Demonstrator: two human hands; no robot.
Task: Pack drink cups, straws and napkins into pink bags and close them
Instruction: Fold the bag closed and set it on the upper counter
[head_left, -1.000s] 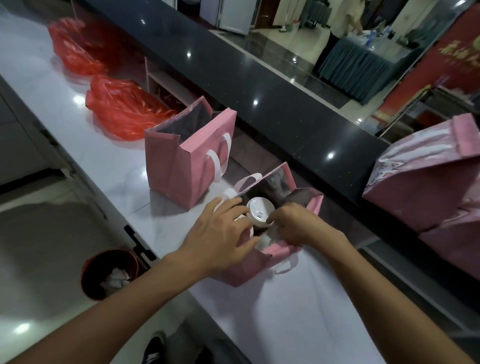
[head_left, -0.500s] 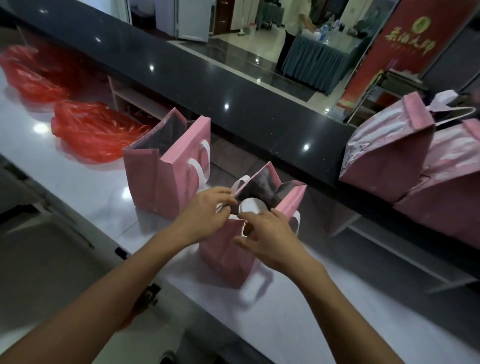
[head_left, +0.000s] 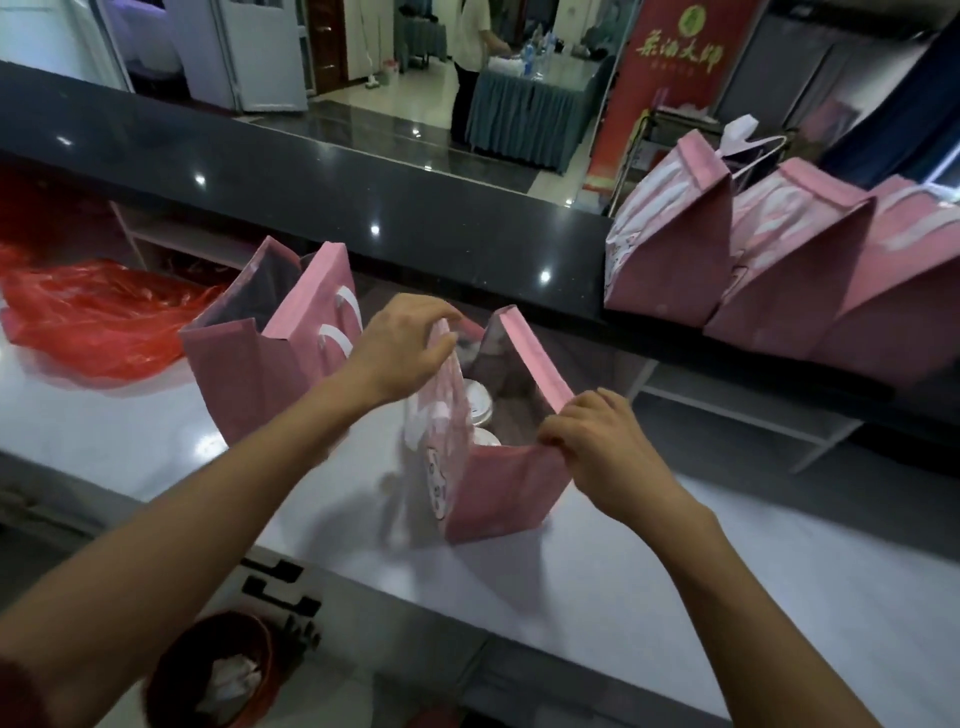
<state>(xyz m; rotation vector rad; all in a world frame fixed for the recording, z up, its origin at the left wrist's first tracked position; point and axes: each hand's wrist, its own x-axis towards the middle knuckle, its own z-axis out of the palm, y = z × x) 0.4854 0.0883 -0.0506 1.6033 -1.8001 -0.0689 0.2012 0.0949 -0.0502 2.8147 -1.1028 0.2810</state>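
An open pink bag (head_left: 498, 488) stands on the white counter (head_left: 675, 597) in front of me. Two white-lidded drink cups (head_left: 479, 410) show inside it. My left hand (head_left: 402, 348) pinches the bag's far left top edge. My right hand (head_left: 597, 441) pinches the near right corner of its rim. A second pink bag (head_left: 270, 358) with white handles stands open just to the left, and I cannot see into it. No straws or napkins are visible.
Three closed pink bags (head_left: 675, 244) sit in a row on the raised dark ledge (head_left: 415, 218) at the right. Red plastic bags (head_left: 98, 317) lie at the counter's left. A bin (head_left: 213, 675) stands on the floor below. A person stands at a far table.
Both hands came out of the bag's mouth and took hold of its rim on either side. The bag now stands upright and wider open. The camera view has tilted up.
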